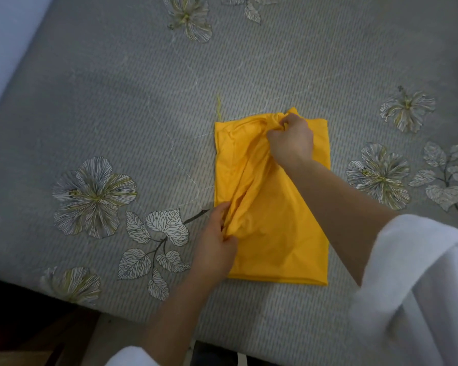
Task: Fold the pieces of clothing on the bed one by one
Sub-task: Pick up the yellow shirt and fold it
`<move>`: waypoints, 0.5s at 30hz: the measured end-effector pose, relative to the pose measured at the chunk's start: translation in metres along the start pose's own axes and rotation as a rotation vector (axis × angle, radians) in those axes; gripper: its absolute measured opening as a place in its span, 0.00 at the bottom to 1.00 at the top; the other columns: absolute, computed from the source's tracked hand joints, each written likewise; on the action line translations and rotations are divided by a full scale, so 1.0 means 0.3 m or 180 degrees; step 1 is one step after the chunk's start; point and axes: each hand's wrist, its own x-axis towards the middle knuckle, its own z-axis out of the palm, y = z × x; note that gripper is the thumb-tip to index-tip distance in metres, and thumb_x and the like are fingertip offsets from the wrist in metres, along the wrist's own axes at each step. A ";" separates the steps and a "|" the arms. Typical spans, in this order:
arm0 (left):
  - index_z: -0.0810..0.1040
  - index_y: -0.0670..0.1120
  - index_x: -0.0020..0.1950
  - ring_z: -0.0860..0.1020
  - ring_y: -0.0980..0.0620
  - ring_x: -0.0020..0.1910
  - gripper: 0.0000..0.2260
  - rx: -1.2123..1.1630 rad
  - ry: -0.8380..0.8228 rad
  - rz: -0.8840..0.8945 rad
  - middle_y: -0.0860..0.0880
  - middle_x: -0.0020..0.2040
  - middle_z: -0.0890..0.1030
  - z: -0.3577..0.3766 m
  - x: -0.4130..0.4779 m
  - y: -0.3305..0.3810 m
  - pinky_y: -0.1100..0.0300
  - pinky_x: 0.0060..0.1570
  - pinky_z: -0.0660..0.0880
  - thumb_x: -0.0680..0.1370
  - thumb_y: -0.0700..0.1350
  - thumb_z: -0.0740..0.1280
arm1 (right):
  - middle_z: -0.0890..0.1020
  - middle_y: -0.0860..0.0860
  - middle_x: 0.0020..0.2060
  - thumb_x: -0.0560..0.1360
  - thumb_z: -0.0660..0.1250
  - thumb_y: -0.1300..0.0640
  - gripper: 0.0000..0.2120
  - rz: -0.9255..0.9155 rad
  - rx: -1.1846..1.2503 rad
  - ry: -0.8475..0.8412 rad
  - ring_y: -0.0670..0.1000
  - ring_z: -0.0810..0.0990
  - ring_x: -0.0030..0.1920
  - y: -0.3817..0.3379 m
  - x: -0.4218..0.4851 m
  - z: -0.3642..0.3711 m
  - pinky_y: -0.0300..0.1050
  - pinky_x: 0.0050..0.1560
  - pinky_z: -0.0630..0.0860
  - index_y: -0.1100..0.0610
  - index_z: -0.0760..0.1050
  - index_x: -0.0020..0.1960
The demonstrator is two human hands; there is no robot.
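Note:
A yellow garment [280,228] lies partly folded into a tall rectangle in the middle of the bed [143,101]. My right hand [291,140] pinches a bunch of the fabric near the garment's far edge. My left hand [217,241] grips a fold on its near left side. Between the two hands a raised ridge of cloth runs diagonally. A thin yellow thread sticks out past the far left corner.
The bed has a grey ribbed cover printed with flowers [95,196] and leaves. Its near edge [249,344] runs along the bottom, with dark floor [16,326] at the lower left. My white sleeve [421,286] fills the lower right.

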 end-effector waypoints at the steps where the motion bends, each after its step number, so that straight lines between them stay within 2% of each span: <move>1: 0.63 0.53 0.72 0.74 0.56 0.40 0.26 -0.0100 0.0056 -0.0062 0.49 0.52 0.77 -0.005 0.002 -0.005 0.64 0.37 0.70 0.76 0.36 0.62 | 0.73 0.45 0.34 0.72 0.64 0.58 0.09 -0.0146 0.0217 -0.0080 0.50 0.75 0.38 -0.025 0.002 -0.001 0.40 0.29 0.66 0.54 0.75 0.52; 3: 0.67 0.54 0.69 0.75 0.53 0.36 0.23 -0.0234 0.0183 -0.0247 0.49 0.47 0.78 -0.014 0.003 -0.017 0.59 0.34 0.72 0.76 0.37 0.63 | 0.74 0.45 0.35 0.73 0.66 0.58 0.11 -0.0508 0.0670 -0.0577 0.45 0.74 0.35 -0.073 -0.013 -0.012 0.36 0.29 0.70 0.48 0.74 0.55; 5: 0.71 0.52 0.66 0.74 0.55 0.32 0.19 -0.0330 0.0193 -0.0348 0.49 0.42 0.79 -0.020 -0.006 -0.037 0.60 0.31 0.70 0.76 0.38 0.64 | 0.76 0.44 0.40 0.74 0.67 0.56 0.17 -0.0672 0.0897 -0.0871 0.43 0.75 0.39 -0.080 -0.035 -0.032 0.33 0.33 0.73 0.43 0.70 0.60; 8: 0.72 0.49 0.63 0.75 0.55 0.35 0.16 -0.0210 0.0120 -0.0404 0.49 0.43 0.80 -0.030 -0.027 -0.061 0.59 0.33 0.71 0.75 0.42 0.66 | 0.76 0.41 0.41 0.74 0.66 0.55 0.12 -0.0524 0.0557 -0.0567 0.42 0.75 0.38 -0.013 -0.064 -0.061 0.36 0.35 0.72 0.50 0.74 0.58; 10: 0.72 0.51 0.60 0.75 0.57 0.40 0.16 0.0341 0.0385 -0.0298 0.53 0.47 0.77 -0.039 -0.037 -0.073 0.61 0.35 0.71 0.73 0.48 0.69 | 0.77 0.43 0.41 0.75 0.65 0.57 0.07 -0.0307 0.0459 -0.0719 0.45 0.75 0.40 0.047 -0.092 -0.065 0.39 0.39 0.72 0.53 0.77 0.53; 12: 0.69 0.53 0.61 0.73 0.57 0.45 0.21 0.0688 0.0594 -0.0212 0.54 0.51 0.72 -0.048 -0.038 -0.071 0.61 0.40 0.70 0.71 0.51 0.71 | 0.79 0.47 0.42 0.75 0.65 0.60 0.05 -0.0087 0.0682 -0.0853 0.48 0.76 0.41 0.104 -0.140 -0.064 0.46 0.43 0.74 0.54 0.78 0.49; 13: 0.68 0.53 0.62 0.73 0.56 0.46 0.23 0.0666 0.0551 -0.0253 0.54 0.51 0.71 -0.051 -0.035 -0.068 0.60 0.42 0.71 0.70 0.51 0.72 | 0.79 0.49 0.41 0.75 0.65 0.61 0.05 0.0057 0.0804 -0.0763 0.49 0.77 0.41 0.133 -0.171 -0.068 0.48 0.43 0.75 0.53 0.78 0.47; 15: 0.68 0.52 0.57 0.75 0.56 0.44 0.19 0.0567 0.0203 -0.0406 0.55 0.47 0.74 -0.049 -0.024 -0.056 0.58 0.40 0.73 0.71 0.47 0.72 | 0.80 0.50 0.38 0.75 0.64 0.62 0.07 0.0443 0.1060 -0.0464 0.48 0.79 0.37 0.202 -0.247 -0.090 0.47 0.40 0.75 0.52 0.77 0.43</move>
